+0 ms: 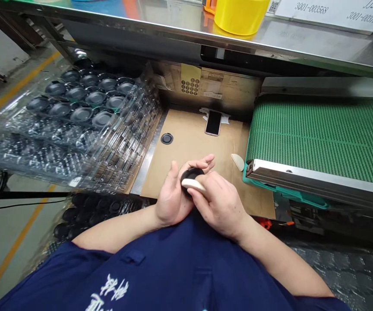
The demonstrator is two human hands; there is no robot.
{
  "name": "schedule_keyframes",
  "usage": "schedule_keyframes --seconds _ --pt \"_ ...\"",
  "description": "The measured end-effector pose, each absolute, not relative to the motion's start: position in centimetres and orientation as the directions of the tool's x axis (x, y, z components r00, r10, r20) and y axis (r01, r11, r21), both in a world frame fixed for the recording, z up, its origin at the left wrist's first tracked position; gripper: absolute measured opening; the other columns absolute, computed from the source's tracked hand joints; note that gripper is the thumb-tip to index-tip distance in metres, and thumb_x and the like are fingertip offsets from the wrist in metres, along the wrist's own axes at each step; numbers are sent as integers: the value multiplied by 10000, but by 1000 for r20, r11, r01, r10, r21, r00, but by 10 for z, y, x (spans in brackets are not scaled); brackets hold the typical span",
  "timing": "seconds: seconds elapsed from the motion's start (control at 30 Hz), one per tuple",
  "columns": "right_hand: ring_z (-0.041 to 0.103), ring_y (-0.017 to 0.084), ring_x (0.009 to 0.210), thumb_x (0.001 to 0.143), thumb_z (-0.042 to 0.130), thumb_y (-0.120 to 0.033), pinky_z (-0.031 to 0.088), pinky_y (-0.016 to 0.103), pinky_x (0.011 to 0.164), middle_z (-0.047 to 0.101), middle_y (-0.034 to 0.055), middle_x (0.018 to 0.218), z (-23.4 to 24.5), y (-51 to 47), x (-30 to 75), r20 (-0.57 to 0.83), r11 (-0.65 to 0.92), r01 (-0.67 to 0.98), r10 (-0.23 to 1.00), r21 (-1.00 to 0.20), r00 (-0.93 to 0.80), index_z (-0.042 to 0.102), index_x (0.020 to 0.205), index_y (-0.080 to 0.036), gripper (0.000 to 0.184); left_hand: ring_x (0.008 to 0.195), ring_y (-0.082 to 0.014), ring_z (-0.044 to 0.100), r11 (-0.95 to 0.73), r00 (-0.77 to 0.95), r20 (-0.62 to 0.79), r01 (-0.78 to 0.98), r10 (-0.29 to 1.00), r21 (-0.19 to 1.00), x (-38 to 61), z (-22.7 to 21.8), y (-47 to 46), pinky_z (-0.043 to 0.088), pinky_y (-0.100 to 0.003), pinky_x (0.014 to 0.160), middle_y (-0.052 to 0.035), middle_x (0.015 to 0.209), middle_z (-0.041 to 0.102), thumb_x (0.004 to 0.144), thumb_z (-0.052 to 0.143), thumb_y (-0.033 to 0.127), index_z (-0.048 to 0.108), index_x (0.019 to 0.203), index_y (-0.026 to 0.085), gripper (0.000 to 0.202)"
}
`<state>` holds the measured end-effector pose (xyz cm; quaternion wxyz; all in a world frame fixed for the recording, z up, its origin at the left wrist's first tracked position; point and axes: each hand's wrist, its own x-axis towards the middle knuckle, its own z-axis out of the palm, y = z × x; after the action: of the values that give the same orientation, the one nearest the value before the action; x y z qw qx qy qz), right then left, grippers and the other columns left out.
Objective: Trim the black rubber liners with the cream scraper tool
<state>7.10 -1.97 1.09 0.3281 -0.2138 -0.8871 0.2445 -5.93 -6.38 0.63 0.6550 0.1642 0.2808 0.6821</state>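
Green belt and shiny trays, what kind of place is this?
It looks like a factory workshop. It has a green conveyor belt, clear plastic trays of round black parts, and a floor with painted yellow lines.

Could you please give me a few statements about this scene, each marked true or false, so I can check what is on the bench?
The left hand cradles a round black case. True.
The right hand presses a white rounded sponge pad against that case. True.
A black-screened smartphone lies on blue cloth. False: it lies on brown kraft paper.
A green mesh conveyor belt runs left of the hands. False: it runs to their right.
Clear plastic trays of round black pieces sit left of the paper. True.
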Motion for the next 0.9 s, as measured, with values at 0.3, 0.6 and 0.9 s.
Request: schedule_keyframes --seconds 0.3,0.6,0.9 --pt "524 176 719 1031 516 -233 461 311 650 597 51 814 9 3 93 471 857 347 502 -380 -725 651 1042 -157 155 1479 -282 427 146 37 -213 -838 976 526 -65 5 -64 242 -443 1273 -140 1461 602 1051 395 367 713 1199 129 424" --pt "508 169 694 1017 528 -221 437 307 617 574 39 791 9 -12 90 438 827 314 524 -466 -730 636 975 -159 132 1474 -298 437 131 25 -212 -855 977 501 -69 5 -59 260 -455 1267 -168 1491 567 1062 349 398 714 1179 110 480" --pt "494 176 687 1008 524 -215 437 312 616 565 40 763 3 -17 81 477 819 327 549 -472 -687 627 968 -160 123 1463 -286 458 85 -31 -209 -846 977 526 -66 8 -59 244 -472 1272 -145 1470 593 1063 351 369 719 1069 144 431"
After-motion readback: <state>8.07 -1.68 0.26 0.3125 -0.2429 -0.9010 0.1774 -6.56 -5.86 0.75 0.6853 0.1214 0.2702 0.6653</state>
